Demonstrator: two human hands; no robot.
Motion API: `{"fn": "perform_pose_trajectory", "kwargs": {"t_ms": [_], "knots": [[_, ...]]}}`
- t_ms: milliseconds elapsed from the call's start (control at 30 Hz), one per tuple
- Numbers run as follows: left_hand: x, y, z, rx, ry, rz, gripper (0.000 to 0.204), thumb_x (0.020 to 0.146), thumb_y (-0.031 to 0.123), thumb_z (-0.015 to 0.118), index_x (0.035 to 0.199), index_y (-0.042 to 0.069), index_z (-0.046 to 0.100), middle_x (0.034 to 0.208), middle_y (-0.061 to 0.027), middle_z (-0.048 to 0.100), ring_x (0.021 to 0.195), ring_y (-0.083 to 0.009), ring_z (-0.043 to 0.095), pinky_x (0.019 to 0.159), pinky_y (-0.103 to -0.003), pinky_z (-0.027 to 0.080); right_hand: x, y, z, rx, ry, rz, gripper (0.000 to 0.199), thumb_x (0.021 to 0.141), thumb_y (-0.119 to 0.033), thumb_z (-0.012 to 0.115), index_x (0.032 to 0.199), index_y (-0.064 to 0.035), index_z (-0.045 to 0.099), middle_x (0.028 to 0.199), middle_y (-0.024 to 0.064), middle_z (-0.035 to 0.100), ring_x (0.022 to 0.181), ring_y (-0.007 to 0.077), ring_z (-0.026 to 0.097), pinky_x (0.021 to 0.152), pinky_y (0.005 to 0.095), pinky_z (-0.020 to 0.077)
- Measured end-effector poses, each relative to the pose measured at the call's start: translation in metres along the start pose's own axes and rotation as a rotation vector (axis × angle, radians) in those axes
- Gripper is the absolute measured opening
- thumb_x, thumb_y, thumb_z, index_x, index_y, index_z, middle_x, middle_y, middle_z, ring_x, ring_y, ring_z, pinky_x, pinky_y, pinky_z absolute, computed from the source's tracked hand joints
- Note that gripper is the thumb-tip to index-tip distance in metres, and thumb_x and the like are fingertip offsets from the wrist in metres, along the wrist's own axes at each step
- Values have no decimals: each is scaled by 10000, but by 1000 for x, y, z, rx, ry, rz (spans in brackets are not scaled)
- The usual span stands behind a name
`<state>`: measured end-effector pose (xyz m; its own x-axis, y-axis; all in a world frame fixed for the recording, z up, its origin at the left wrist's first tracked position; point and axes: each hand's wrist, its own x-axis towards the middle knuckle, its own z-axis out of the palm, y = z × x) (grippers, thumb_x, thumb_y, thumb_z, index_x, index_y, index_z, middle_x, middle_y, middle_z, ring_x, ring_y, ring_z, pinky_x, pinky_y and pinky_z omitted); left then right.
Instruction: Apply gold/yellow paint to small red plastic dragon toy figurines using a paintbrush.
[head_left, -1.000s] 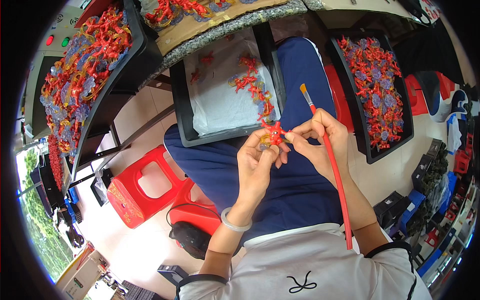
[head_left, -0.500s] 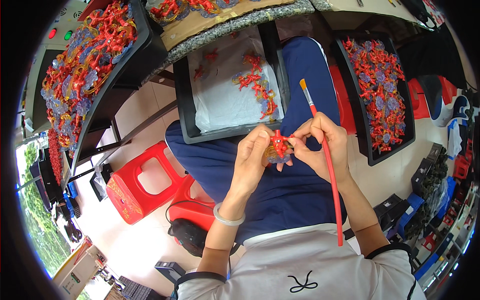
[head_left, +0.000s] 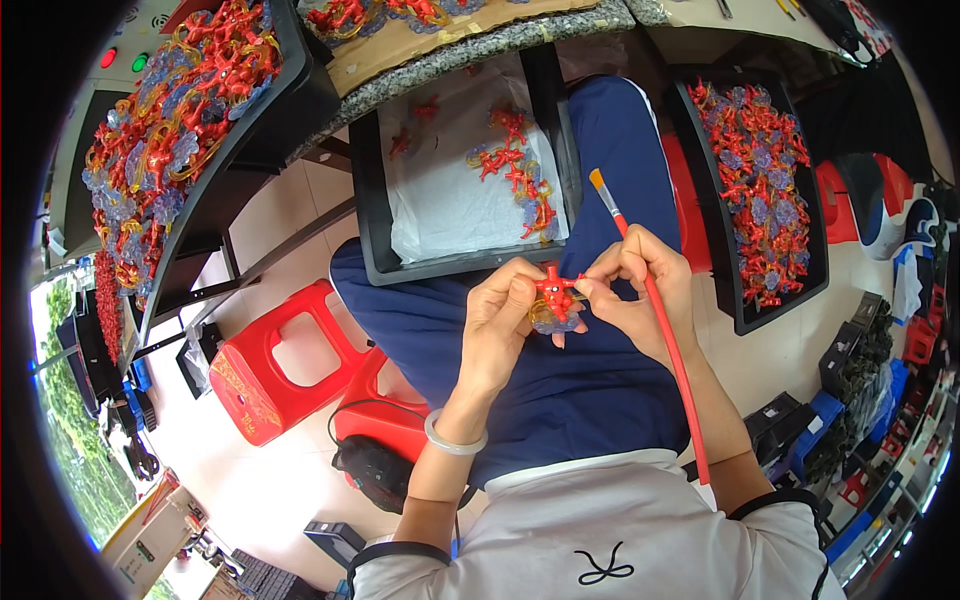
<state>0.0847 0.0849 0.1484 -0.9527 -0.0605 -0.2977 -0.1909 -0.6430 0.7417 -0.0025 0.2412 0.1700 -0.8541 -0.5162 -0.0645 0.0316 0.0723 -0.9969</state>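
Above my lap, both hands hold one small red plastic figure [head_left: 552,284] with a see-through yellow and violet base. My left hand [head_left: 500,322] is closed on its left side, thumb and fingers pinching it. At its right side, my right hand [head_left: 645,292] pinches a red limb between thumb and finger. A paintbrush [head_left: 668,345] with a red handle is also gripped in my right hand, its tan bristles pointing up and its handle running down along my forearm. Just beyond, a black tray [head_left: 374,215] lined with white sheet holds several similar figures [head_left: 520,175].
Heaped figures fill a large black tray [head_left: 215,190] at the left and another black tray [head_left: 735,290] at the right. A stone-edged table [head_left: 480,48] runs across the far side. Red stools [head_left: 245,395] stand at the left, beside a black bag [head_left: 372,474].
The paintbrush has tilted a little, its bristles shifting left and its handle end right. The figure has moved slightly left with my hands, which keep hold of it.
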Motion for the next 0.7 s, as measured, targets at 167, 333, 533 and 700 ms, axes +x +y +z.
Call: {"fn": "perform_pose_trajectory", "kwargs": {"t_ms": [167,333,533,700], "knots": [[-2,-5,-3,-3,-3,47,345,996,324,457,1006,-13,526,884,-154,653,726,-267,679,552,-301,515,0,1,1,10,-14,-25,404,718,130,669,711,-97,334,737,99,629,696,116,625,633,249,520],[-4,-10,-3,110,29,163,340,995,301,465,1007,-30,537,900,-123,643,742,-210,668,589,-276,516,0,-5,3,60,-8,-38,415,706,139,674,708,-98,333,746,103,627,721,139,632,647,264,517],[-2,-7,2,219,44,263,355,991,299,476,995,-48,549,886,-107,642,756,-177,659,670,-273,523,1,-4,4,46,21,-98,444,711,103,701,686,-92,303,729,104,643,684,95,620,632,246,518],[-2,-6,0,340,93,288,375,979,323,505,931,-42,577,853,-82,631,681,-111,583,666,-231,477,3,1,5,81,19,-96,437,713,103,700,688,-91,309,739,107,645,700,94,621,646,244,518]]}}
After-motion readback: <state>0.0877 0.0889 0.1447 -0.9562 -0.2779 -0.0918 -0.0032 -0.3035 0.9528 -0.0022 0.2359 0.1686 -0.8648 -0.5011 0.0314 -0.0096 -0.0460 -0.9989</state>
